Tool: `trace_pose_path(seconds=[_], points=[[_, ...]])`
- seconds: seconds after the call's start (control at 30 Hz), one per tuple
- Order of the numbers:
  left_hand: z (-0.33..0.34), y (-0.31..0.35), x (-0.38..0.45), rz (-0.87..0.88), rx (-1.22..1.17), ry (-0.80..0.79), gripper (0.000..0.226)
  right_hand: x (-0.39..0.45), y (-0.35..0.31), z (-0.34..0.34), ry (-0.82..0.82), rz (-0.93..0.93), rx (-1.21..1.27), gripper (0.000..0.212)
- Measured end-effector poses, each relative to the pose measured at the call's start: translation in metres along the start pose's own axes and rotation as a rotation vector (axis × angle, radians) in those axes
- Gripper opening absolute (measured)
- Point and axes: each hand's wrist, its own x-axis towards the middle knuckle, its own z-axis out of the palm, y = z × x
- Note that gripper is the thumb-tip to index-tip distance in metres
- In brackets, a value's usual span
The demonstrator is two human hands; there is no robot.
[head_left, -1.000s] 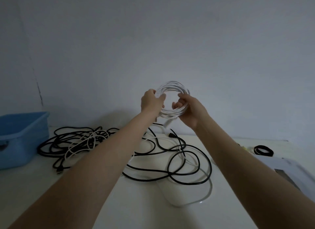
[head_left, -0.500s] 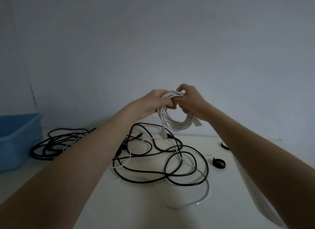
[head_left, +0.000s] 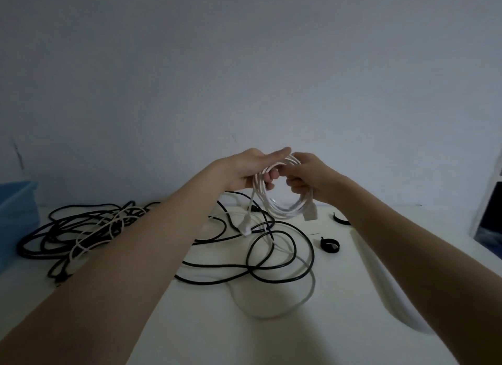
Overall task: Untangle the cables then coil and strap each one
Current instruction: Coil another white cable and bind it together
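You hold the white coil [head_left: 282,198] up between your left hand [head_left: 250,171] and right hand [head_left: 307,179], both gripping its upper rim so the loops stay gathered for the strap [head_left: 329,245] below your right wrist.

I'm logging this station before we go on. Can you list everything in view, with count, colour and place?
white cable coil: one, white, held in the air above the table, both plug ends dangling
loose black cable: one as far as I can tell, black, looped on the table centre
loose white cable: one, white, under and around the black loops
tangled cable pile: black cables plus at least one white, count unclear, table left
straps: two, black, table right of centre, one rolled, one partly hidden by the right arm
bin: one, blue, far left edge
table: one, white
left hand: grip on the coil's top left
right hand: grip on the coil's top right
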Motion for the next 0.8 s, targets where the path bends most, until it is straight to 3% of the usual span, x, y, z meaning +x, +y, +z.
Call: trace_pose_path(seconds=[0.1,0.23,0.37,0.47,0.57,0.6,0.7,0.8], points=[[0.011,0.003,0.004,-0.104,0.008,-0.129,0.051,-0.011,0.011,-0.009,0.042,-0.021,-0.048,0.015],[0.031,-0.003,0.021,-0.149,0.006,-0.168,0.048,-0.024,0.028,-0.021,0.138,-0.003,-0.041,0.016],[0.047,-0.017,0.041,-0.206,-0.186,-0.141,0.034,-0.037,0.044,-0.044,0.017,0.165,-0.012,0.034],[0.052,-0.027,0.056,-0.259,-0.231,-0.106,0.015,-0.046,0.056,-0.075,-0.048,0.323,-0.223,0.039],[0.052,-0.03,0.067,-0.276,-0.196,-0.088,0.015,-0.047,0.066,-0.102,0.099,0.294,-0.368,0.02],[0.053,-0.03,0.07,-0.286,-0.195,-0.09,0.018,-0.045,0.07,-0.107,0.056,0.297,-0.542,0.012],[0.054,-0.03,0.077,-0.309,-0.199,-0.121,0.024,-0.041,0.088,-0.097,-0.306,0.395,-0.974,0.008],[0.055,-0.03,0.082,-0.307,-0.176,-0.126,0.027,-0.031,0.106,-0.087,-0.382,0.361,-1.258,0.028]])
